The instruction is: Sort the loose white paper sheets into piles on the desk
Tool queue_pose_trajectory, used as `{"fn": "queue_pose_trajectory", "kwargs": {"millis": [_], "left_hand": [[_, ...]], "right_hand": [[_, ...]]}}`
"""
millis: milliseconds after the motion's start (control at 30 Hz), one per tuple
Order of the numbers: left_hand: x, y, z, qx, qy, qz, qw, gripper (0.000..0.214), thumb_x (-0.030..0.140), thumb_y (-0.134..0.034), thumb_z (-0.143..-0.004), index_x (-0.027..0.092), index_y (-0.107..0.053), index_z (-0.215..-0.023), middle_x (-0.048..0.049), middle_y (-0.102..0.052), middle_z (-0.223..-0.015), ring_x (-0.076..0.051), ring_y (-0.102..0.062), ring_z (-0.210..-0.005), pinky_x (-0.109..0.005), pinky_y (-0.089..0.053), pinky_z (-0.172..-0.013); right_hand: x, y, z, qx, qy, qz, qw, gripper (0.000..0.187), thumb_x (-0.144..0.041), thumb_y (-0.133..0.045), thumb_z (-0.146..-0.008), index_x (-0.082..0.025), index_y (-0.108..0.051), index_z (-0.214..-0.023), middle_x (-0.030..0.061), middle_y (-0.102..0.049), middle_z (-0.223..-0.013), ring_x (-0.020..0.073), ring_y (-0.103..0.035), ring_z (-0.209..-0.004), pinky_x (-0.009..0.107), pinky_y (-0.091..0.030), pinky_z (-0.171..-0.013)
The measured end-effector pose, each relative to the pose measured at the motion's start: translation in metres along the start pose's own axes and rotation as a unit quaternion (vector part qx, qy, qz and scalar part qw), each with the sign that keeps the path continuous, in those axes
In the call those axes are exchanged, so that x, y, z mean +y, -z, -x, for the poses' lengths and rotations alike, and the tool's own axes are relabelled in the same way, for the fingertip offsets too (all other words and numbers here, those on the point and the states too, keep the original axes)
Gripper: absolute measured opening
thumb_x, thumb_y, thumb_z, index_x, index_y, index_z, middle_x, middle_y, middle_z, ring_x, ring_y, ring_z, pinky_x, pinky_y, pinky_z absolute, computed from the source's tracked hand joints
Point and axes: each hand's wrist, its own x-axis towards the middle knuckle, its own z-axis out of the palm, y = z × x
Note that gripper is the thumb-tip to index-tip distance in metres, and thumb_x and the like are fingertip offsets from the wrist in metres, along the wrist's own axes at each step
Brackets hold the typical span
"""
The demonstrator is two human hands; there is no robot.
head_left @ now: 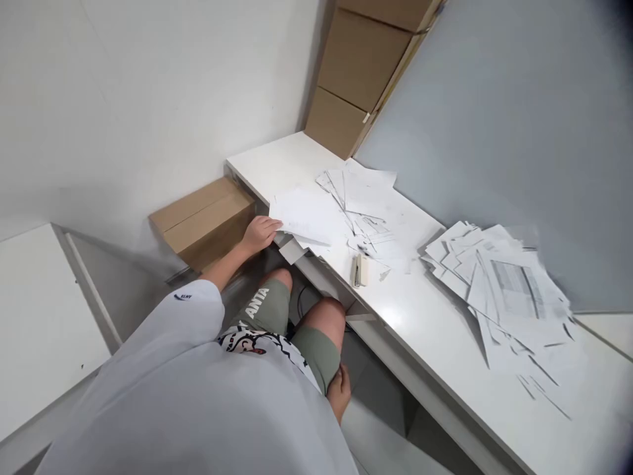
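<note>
My left hand (261,233) is at the near edge of the white desk, its fingers closed on the left edge of a white sheet of paper (302,214). That sheet lies mostly on the desk, and any print on it is too faint to read. My right hand (339,390) is low beside my thigh, resting against the green shorts with nothing visible in it; its fingers show only in part. A small cream-coloured stapler (362,270) stands near the desk's front edge, right of the sheet. Behind the sheet, more loose papers (363,188) are spread out.
A large untidy pile of papers (499,284) covers the right part of the white desk (395,316). Cardboard boxes (366,59) are stacked at the desk's far end. Another cardboard box (202,214) is left of the desk. A second white surface (44,316) lies at far left.
</note>
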Motion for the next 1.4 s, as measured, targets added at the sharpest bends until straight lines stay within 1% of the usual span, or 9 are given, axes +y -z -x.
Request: {"fn": "queue_pose_trajectory", "kwargs": {"millis": [133,233,400,533,667,800,933,1167,1400], "left_hand": [[0.042,0.007,0.002,0.159,0.127,0.046,0.978,0.037,0.025,-0.035,-0.098,0.019,-0.070,-0.109,-0.0099,-0.073,-0.109,-0.021,-0.064,-0.102,-0.042,-0.049,-0.092],[0.084,0.010,0.013,0.092,-0.021,0.105,0.990,0.033,0.023,-0.040,-0.096,0.023,-0.069,-0.112,-0.0071,-0.074,-0.108,-0.021,-0.064,-0.107,-0.042,-0.050,-0.093],[0.159,0.004,0.068,-0.052,-0.304,0.119,0.944,0.031,0.021,-0.052,-0.092,0.027,-0.068,-0.118,-0.0040,-0.067,-0.127,-0.021,-0.058,-0.123,-0.036,-0.052,-0.088],[0.188,-0.003,0.090,-0.106,-0.393,0.115,0.906,0.032,0.021,-0.050,-0.094,0.035,-0.069,-0.115,0.0048,-0.058,-0.139,-0.015,-0.056,-0.126,-0.028,-0.051,-0.090],[0.144,-0.002,0.044,-0.171,-0.408,0.141,0.886,0.045,0.016,-0.045,-0.094,0.039,-0.059,-0.130,0.0057,-0.054,-0.143,-0.012,-0.049,-0.134,-0.027,-0.046,-0.104],[0.046,-0.002,-0.030,-0.201,-0.188,0.040,0.961,0.062,0.011,-0.048,-0.083,0.012,-0.044,-0.145,-0.0146,-0.037,-0.154,-0.028,-0.028,-0.147,-0.047,-0.028,-0.119],[-0.023,-0.004,-0.063,-0.288,-0.084,0.019,0.954,0.057,0.012,-0.041,-0.083,0.007,-0.049,-0.139,-0.0162,-0.043,-0.150,-0.027,-0.033,-0.144,-0.046,-0.026,-0.119],[-0.036,0.008,-0.067,-0.287,0.010,0.105,0.952,0.052,0.027,-0.030,-0.093,0.016,-0.054,-0.138,-0.0048,-0.047,-0.149,-0.019,-0.039,-0.141,-0.037,-0.030,-0.118],[-0.024,0.017,-0.107,-0.090,0.144,0.138,0.976,0.056,0.045,-0.033,-0.097,0.017,-0.049,-0.142,-0.0085,-0.060,-0.136,-0.023,-0.057,-0.125,-0.039,-0.047,-0.106]], "right_hand": [[0.001,-0.016,0.003,0.098,-0.045,0.007,0.994,0.031,-0.055,-0.053,-0.071,-0.034,-0.063,-0.092,0.0001,-0.069,-0.109,0.0301,-0.059,-0.119,0.049,-0.041,-0.108],[-0.038,-0.035,0.006,0.084,-0.020,-0.072,0.994,0.042,-0.055,-0.059,-0.073,-0.027,-0.064,-0.104,0.0047,-0.066,-0.122,0.0268,-0.055,-0.124,0.043,-0.040,-0.109],[-0.123,-0.077,0.035,-0.124,0.042,-0.320,0.938,0.072,-0.056,-0.064,-0.077,-0.023,-0.046,-0.138,0.0110,-0.052,-0.142,0.0227,-0.051,-0.131,0.043,-0.042,-0.108],[-0.143,-0.077,0.045,-0.027,-0.042,-0.371,0.927,0.063,-0.052,-0.061,-0.082,-0.019,-0.051,-0.134,0.0099,-0.061,-0.132,0.0220,-0.056,-0.125,0.041,-0.045,-0.107],[-0.130,-0.059,0.039,0.092,-0.050,-0.370,0.923,0.068,-0.044,-0.067,-0.077,-0.021,-0.047,-0.139,0.0066,-0.060,-0.134,0.0218,-0.053,-0.129,0.041,-0.041,-0.112],[-0.109,-0.037,0.035,0.198,-0.023,-0.356,0.913,0.071,-0.043,-0.068,-0.076,-0.021,-0.047,-0.140,0.0060,-0.055,-0.140,0.0228,-0.050,-0.132,0.044,-0.036,-0.116],[-0.090,-0.011,0.028,0.290,-0.005,-0.362,0.886,0.064,-0.041,-0.070,-0.074,-0.019,-0.053,-0.132,0.0060,-0.054,-0.141,0.0239,-0.048,-0.134,0.045,-0.036,-0.115],[-0.084,0.013,-0.008,0.362,0.011,-0.362,0.859,0.067,-0.040,-0.070,-0.072,-0.017,-0.053,-0.133,0.0078,-0.047,-0.148,0.0238,-0.048,-0.134,0.042,-0.040,-0.113],[-0.103,0.000,-0.042,0.350,-0.010,-0.408,0.843,0.071,-0.038,-0.071,-0.070,-0.012,-0.053,-0.132,0.0115,-0.056,-0.139,0.0233,-0.055,-0.127,0.035,-0.049,-0.105]]}}
